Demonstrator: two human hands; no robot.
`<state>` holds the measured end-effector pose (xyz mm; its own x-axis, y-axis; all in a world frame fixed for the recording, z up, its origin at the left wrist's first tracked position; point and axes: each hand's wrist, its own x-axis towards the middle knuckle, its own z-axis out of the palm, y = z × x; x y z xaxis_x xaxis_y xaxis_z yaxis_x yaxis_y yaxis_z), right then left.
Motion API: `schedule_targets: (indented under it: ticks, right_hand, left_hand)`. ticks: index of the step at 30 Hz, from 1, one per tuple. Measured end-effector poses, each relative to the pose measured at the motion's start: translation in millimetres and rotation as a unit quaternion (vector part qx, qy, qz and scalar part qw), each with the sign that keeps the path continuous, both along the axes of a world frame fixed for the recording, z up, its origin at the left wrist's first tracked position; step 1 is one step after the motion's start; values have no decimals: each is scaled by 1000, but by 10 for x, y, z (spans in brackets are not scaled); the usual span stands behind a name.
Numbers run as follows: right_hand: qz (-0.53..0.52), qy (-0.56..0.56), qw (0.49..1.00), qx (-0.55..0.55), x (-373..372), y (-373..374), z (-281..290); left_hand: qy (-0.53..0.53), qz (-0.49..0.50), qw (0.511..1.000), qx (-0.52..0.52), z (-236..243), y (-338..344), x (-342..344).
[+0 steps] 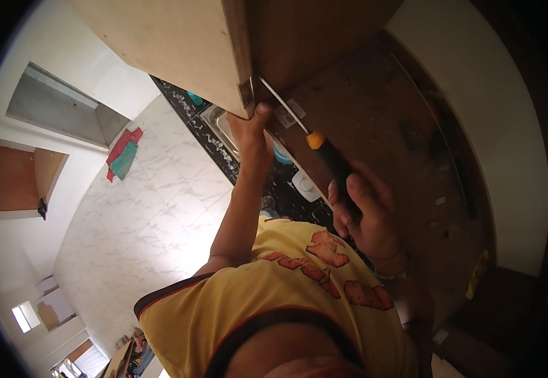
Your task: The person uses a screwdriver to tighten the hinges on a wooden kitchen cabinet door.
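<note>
My right hand is closed round the dark handle of a screwdriver with a yellow collar. Its thin metal shaft slants up and to the left, the tip close to a small metal fitting at the panel's edge. Whether the tip touches the fitting is hard to tell. My left hand grips the lower corner of a light wooden panel, thumb on the near side. The other fingers are mostly hidden behind it.
Below lies a black speckled counter with a steel sink and a white object. A brown cabinet board spreads to the right, with a yellow item at its far end. Red and green cloths lie on the marble-patterned floor.
</note>
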<state>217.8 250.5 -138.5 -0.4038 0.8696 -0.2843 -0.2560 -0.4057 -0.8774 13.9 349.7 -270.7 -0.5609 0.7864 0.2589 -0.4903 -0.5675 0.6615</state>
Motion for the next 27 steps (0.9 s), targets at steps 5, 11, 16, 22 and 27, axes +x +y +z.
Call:
schedule_targets:
  ticks: [5,11,16,22,27]
  right_hand:
    - [24,13,999,33,31,30,-48]
    - [70,170,975,-129,36,55,-163]
    - [67,-160,972,161,-30,-4,-36]
    - [-21,13,999,39,-91,-116,-68]
    - [-13,-63,970,235,-71,75,-87]
  left_hand:
    - [-14,57,995,-75,-4,123,10]
    - [-21,96,995,0,130,116,56]
    - [22,111,989,-91,18,131,8]
    - [37,145,984,-94,-51,167,4]
    - [44,142,986,-74,-98,193,-7]
